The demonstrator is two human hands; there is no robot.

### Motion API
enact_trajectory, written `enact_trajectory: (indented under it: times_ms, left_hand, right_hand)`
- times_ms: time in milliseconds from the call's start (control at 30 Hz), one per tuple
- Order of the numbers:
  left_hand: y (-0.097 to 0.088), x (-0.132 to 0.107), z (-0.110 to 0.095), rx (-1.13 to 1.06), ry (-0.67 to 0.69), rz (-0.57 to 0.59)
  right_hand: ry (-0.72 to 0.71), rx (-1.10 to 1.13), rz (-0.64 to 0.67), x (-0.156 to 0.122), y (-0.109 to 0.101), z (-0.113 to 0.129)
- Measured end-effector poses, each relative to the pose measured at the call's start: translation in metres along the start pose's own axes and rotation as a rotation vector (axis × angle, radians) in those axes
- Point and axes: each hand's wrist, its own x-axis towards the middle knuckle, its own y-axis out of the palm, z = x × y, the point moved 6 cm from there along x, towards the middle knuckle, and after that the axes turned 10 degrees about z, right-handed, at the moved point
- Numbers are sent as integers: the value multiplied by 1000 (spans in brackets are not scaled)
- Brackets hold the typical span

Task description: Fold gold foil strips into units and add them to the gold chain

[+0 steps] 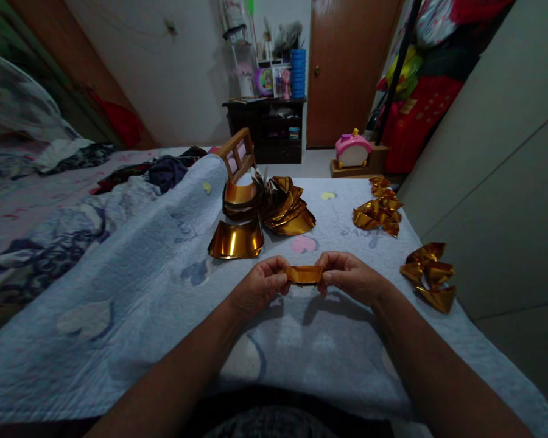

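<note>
Between my two hands is a small folded piece of shiny gold foil paper (305, 275), held level just above the blue bedcover (274, 340). My left hand (267, 280) pinches its left end between thumb and fingers. At the right end, my right hand (347, 275) grips it the same way. Beyond my hands lies a fanned pile of gold foil sheets (240, 239), curved and overlapping. On the right are several folded gold foil pieces (432, 274), with a second group of folded foil pieces (379, 210) farther back.
Rumpled clothes and bedding (132, 188) lie to the left. A small wooden rail (237, 152) stands behind the foil pile. Farther off are a dark shelf (265, 134), a pink toy (352, 151) and a brown door (347, 73). A pale cabinet (506, 213) borders the right side.
</note>
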Motion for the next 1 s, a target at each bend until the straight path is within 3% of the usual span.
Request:
enact_trajectory:
  times_ms: [400,667,1000]
  left_hand:
    - [-4,0,2,168,32,-24]
    - [-4,0,2,107,25,-11]
    - [-2,-1,-4,270,45,-8]
  right_hand:
    - [67,-29,-4,-1,-1,-2]
    - [64,-44,-18,-2,-4,-3]
    - [71,-148,-77,-2,-8,1]
